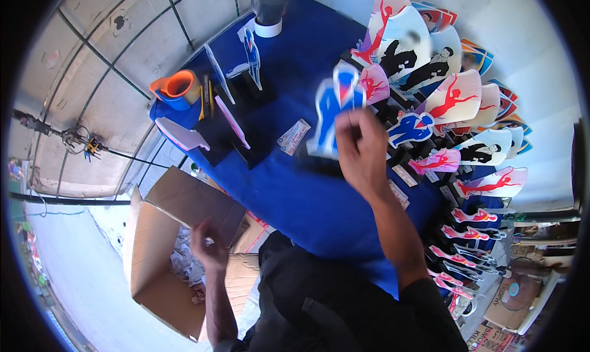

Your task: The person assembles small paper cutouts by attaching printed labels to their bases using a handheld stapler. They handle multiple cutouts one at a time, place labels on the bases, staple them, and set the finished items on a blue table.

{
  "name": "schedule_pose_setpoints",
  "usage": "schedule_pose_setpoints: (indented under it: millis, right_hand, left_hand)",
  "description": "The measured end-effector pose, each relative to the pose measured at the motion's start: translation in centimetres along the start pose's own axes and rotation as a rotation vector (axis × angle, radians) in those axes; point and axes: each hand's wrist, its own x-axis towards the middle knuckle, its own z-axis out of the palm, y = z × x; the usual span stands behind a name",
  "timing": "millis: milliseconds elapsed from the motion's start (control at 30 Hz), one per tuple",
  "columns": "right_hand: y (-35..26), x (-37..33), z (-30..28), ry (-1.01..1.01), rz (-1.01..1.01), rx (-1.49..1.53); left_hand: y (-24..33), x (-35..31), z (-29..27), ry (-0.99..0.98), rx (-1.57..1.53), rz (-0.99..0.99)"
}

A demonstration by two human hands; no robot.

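My right hand (365, 149) grips a blue suit-shaped trophy cutout (327, 121) with a white edge and a red patch at the chest. The cutout stands upright above the blue table, blurred by motion; its dark lower end is partly hidden. To the left, my left hand (209, 247) hovers by the open cardboard box (147, 254). Its fingers look bent but are smeared, so its grip is unclear. Just right of my right hand stands another blue suit-shaped trophy (412, 128). Small printed labels (295, 137) lie on the blue tabletop (276, 186).
Rows of trophies with red dancer figures (455, 97) and black-suited figures (482, 152) crowd the right side. Several thin trophies on black bases (232, 121) stand at the left, near an orange tape roll (176, 85). A dark cup (270, 5) sits at the far edge. Crumpled paper (186, 260) fills the box.
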Motion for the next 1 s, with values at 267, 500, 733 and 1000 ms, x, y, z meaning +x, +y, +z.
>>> schedule_pose_setpoints:
  millis: [267,500,733,1000]
  right_hand:
    - [1.8,-14.6,-4.4,-0.219,0.698,0.163]
    - [0.5,-16.1,-5.1,-0.097,0.485,-0.279]
    - [0.5,-15.0,-6.2,-0.071,0.411,-0.129]
    - [-1.6,-14.8,-6.4,-0.031,0.523,0.153]
  left_hand:
    - [12.5,8.9,14.1,-0.307,0.28,0.375]
    - [13.6,11.3,17.6,-0.45,0.574,0.278]
    - [13.4,11.7,17.5,-0.354,0.602,0.401]
    - [15.3,11.0,14.8,-0.163,0.256,0.688]
